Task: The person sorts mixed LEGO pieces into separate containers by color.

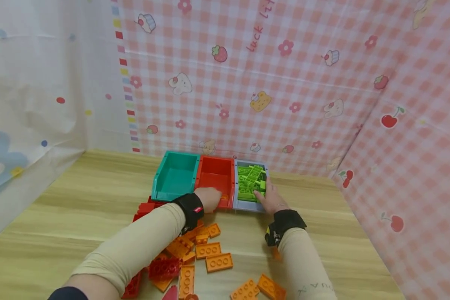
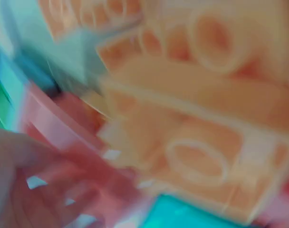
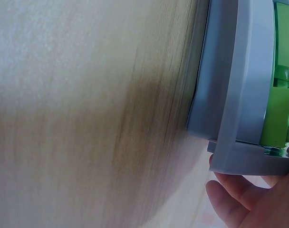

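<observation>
My left hand (image 1: pixel 208 199) is over the front of the red bin (image 1: pixel 214 161); orange shows inside beside it. In the blurred left wrist view, the hand's fingers (image 2: pixel 49 185) are spread near the red bin wall (image 2: pixel 63 126), with no piece visible in them. My right hand (image 1: pixel 273 201) grips the right side of the grey-blue bin (image 1: pixel 247 205), thumb over the inside and fingers outside. Green bricks (image 1: pixel 253 175) fill that bin. The right wrist view has my right hand (image 3: pixel 263 199) at the grey-blue bin's corner (image 3: pixel 230 156), beside green bricks (image 3: pixel 277 118).
A teal bin (image 1: pixel 176 177) stands left of the red one. Orange bricks (image 1: pixel 219 262) lie loose on the wooden table (image 1: pixel 345 250) before the bins, with red bricks (image 1: pixel 164 268) among them and at their left. Patterned cloth (image 1: pixel 225 83) hangs behind.
</observation>
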`<state>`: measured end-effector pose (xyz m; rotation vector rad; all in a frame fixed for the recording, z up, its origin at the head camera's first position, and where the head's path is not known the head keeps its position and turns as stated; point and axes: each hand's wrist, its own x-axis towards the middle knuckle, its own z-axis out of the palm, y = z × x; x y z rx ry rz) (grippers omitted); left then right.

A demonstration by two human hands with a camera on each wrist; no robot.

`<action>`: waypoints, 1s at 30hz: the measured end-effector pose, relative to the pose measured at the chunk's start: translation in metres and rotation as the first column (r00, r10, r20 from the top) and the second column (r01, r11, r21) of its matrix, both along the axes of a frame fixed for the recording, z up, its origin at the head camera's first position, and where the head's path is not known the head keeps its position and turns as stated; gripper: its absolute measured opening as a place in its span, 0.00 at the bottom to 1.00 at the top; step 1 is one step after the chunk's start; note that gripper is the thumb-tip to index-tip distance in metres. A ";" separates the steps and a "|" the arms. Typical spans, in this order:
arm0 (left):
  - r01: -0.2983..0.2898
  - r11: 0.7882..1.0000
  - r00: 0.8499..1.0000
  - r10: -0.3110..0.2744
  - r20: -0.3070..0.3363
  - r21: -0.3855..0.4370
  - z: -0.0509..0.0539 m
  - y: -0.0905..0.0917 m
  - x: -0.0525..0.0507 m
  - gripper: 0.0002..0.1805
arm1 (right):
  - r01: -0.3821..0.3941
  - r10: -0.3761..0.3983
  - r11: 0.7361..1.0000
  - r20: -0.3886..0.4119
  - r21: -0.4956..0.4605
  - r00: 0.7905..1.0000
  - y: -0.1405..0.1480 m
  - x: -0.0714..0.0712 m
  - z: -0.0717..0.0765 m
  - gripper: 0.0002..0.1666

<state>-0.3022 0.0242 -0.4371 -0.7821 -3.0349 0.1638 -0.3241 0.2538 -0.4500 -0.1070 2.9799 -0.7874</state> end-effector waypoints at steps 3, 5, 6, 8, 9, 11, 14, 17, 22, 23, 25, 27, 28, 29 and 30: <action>0.076 0.982 0.971 -0.113 -0.210 -0.176 0.014 0.010 0.033 0.13 | -0.009 0.009 1.000 -0.008 -0.005 1.000 0.003 -0.003 0.004 0.53; 0.194 0.953 0.926 -0.257 -0.278 -0.234 0.021 0.018 0.060 0.13 | -0.018 0.018 1.000 -0.018 0.000 1.000 0.005 -0.004 0.007 0.51; 0.279 0.930 0.899 -0.341 -0.276 -0.240 0.023 0.022 0.074 0.12 | -0.013 0.013 1.000 -0.003 0.002 1.000 0.003 -0.001 0.014 0.50; 0.460 0.863 0.841 -0.499 -0.211 -0.207 0.024 0.029 0.100 0.12 | -0.017 0.017 1.000 -0.007 0.011 1.000 0.005 -0.002 0.016 0.49; 0.546 0.817 0.800 -0.574 -0.172 -0.184 0.022 0.032 0.111 0.12 | -0.018 0.018 1.000 -0.008 0.015 1.000 0.005 -0.003 0.017 0.49; 0.671 0.731 0.725 -0.682 -0.097 -0.126 0.015 0.038 0.129 0.13 | -0.014 0.014 1.000 -0.003 0.023 1.000 0.006 -0.003 0.019 0.49; 0.727 0.679 0.678 -0.733 -0.052 -0.106 0.002 0.045 0.144 0.13 | -0.003 0.003 1.000 0.008 0.024 1.000 0.006 -0.004 0.019 0.49; 0.693 0.710 0.708 -0.703 -0.066 -0.128 -0.009 0.051 0.150 0.12 | 0.004 -0.004 1.000 0.011 0.026 1.000 0.005 -0.004 0.017 0.50; 0.632 0.761 0.764 -0.644 -0.050 -0.146 -0.013 0.059 0.152 0.11 | 0.000 0.000 1.000 0.006 0.024 1.000 0.004 -0.005 0.014 0.50; 0.628 0.763 0.768 -0.640 -0.035 -0.153 -0.013 0.059 0.152 0.12 | 0.001 -0.001 1.000 0.009 0.026 1.000 0.004 -0.005 0.013 0.50; 0.628 0.759 0.769 -0.639 -0.012 -0.173 -0.012 0.059 0.152 0.14 | 0.001 -0.002 1.000 0.015 0.026 1.000 0.004 -0.005 0.013 0.50; 0.631 0.752 0.766 -0.643 0.005 -0.191 -0.011 0.058 0.151 0.18 | 0.001 -0.001 1.000 0.019 0.028 1.000 0.005 -0.005 0.013 0.50; 0.634 0.749 0.765 -0.644 0.012 -0.195 -0.010 0.058 0.150 0.20 | 0.003 -0.004 1.000 0.020 0.030 1.000 0.005 -0.004 0.013 0.50; 0.635 0.745 0.762 -0.648 0.007 -0.203 -0.010 0.057 0.150 0.21 | 0.005 -0.006 1.000 0.022 0.030 1.000 0.005 -0.004 0.012 0.50; 0.638 0.742 0.758 -0.652 0.003 -0.206 -0.010 0.056 0.150 0.22 | 0.006 -0.007 1.000 0.022 0.028 1.000 0.005 -0.003 0.012 0.50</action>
